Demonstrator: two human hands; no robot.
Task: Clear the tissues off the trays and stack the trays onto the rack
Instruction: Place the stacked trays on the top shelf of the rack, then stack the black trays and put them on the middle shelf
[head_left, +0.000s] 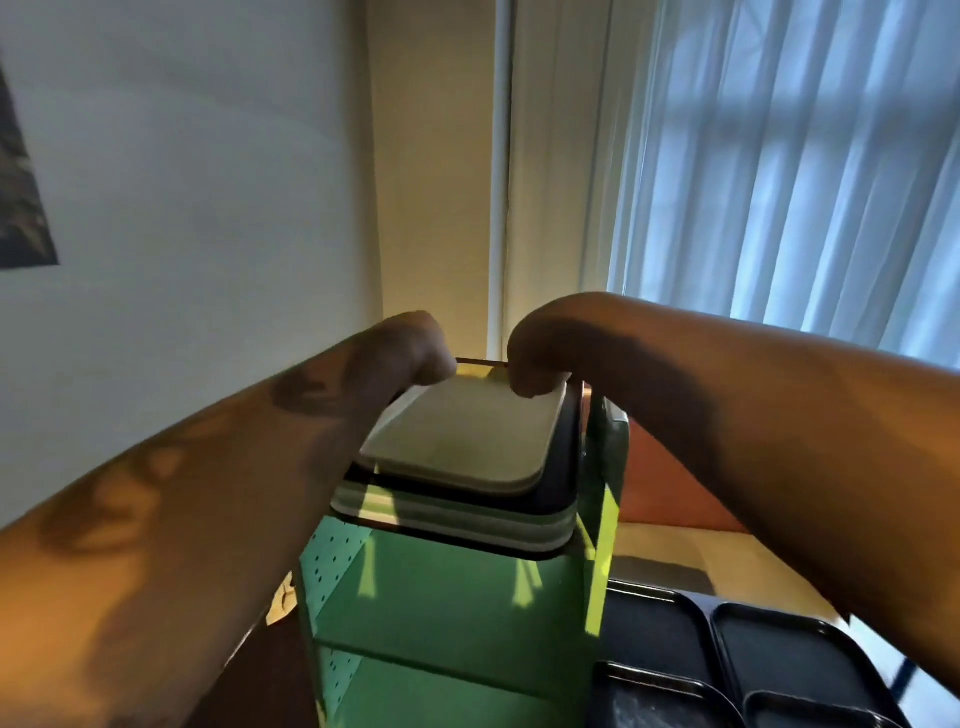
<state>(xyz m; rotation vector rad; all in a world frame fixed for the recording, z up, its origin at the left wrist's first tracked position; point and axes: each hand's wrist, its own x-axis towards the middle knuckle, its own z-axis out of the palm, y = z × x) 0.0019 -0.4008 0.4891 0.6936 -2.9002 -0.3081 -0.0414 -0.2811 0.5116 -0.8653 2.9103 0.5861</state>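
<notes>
Here both hands curl over the far edge of the pale top tray (462, 431): left hand (410, 348), right hand (540, 358), atop the stack on the green rack (441, 597); no readable writing.

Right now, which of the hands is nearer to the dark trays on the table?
Right. The right hand is on the far edge of the stack on the rack, toward the dark trays; the left hand is at the stack's far left corner.
</notes>
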